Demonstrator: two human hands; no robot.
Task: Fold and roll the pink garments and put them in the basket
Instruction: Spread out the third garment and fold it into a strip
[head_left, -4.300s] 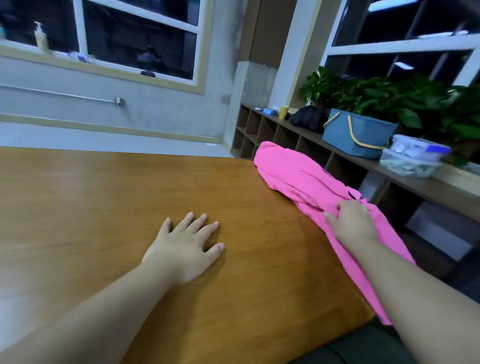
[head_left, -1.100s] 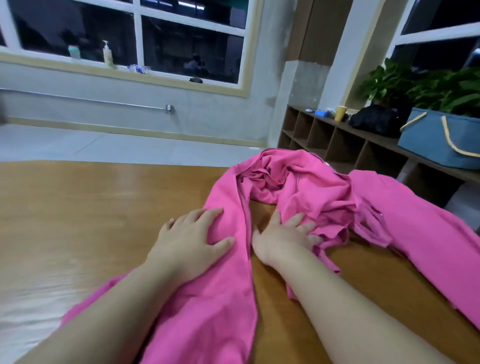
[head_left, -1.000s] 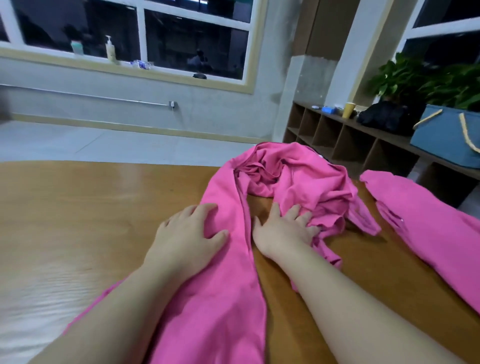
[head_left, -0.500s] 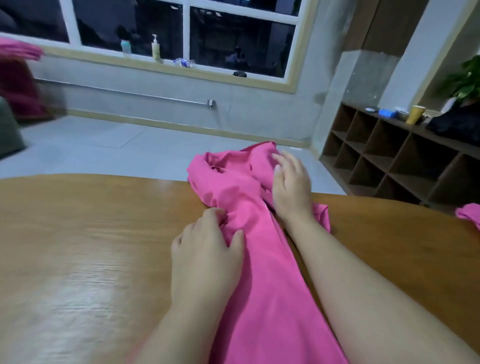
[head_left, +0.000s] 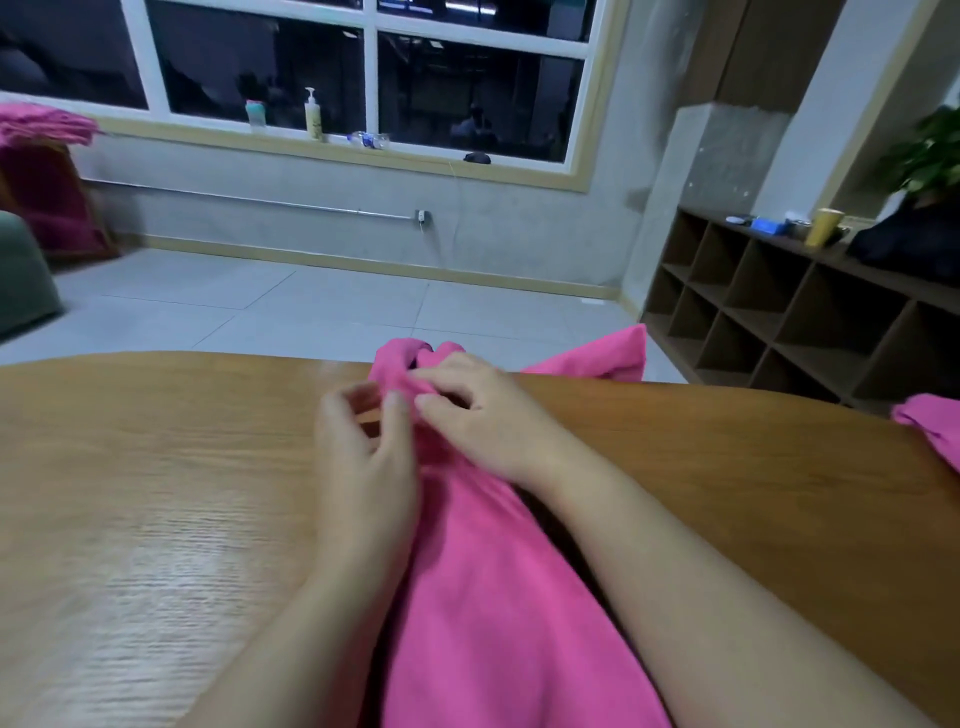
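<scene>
A person's two hands meet at the far end of a pink garment (head_left: 483, 597) stretched lengthwise across a wooden table (head_left: 156, 493). The right hand (head_left: 483, 415) pinches a bunched fold of the cloth near the table's far edge, fingers curled around it. The left hand (head_left: 363, 457) sits just beside it, thumb and fingers bent towards the same fold, though motion blur hides whether they actually grip it. A second pink garment (head_left: 930, 426) lies at the table's right edge, well apart from the first
</scene>
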